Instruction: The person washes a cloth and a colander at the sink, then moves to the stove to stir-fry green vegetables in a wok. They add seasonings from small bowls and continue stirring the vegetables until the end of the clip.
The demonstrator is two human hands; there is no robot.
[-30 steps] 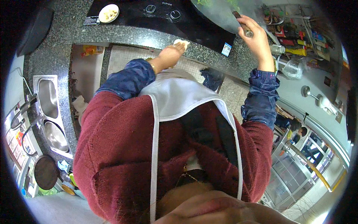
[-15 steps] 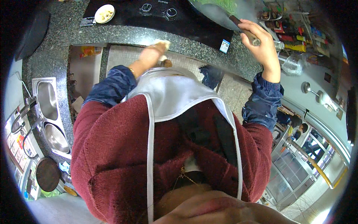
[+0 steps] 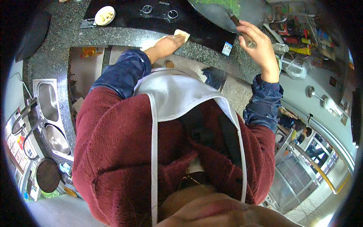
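My left hand [image 3: 166, 46] rests on the counter's front edge just below the stove, fingers closed over a pale yellowish cloth [image 3: 182, 34]. Part of the cloth pokes out past the fingertips and some shows behind the hand. My right hand [image 3: 260, 47] wraps around the wooden handle of a spatula [image 3: 247, 39]. The spatula leans over the near rim of a wok [image 3: 211, 15] and reaches toward the green vegetables [image 3: 223, 4] in it. Its blade cannot be made out.
A small white bowl [image 3: 104, 16] with bits of food sits left of the knobs on the black stove [image 3: 166, 20]. Bottles and jars [image 3: 298, 43] crowd the right side. A double steel sink [image 3: 49, 102] is on the left, beside a round dark lid or board [image 3: 48, 176].
My left hand has moved right and forward along the counter edge with the cloth. My right hand has shifted slightly left with the spatula handle.
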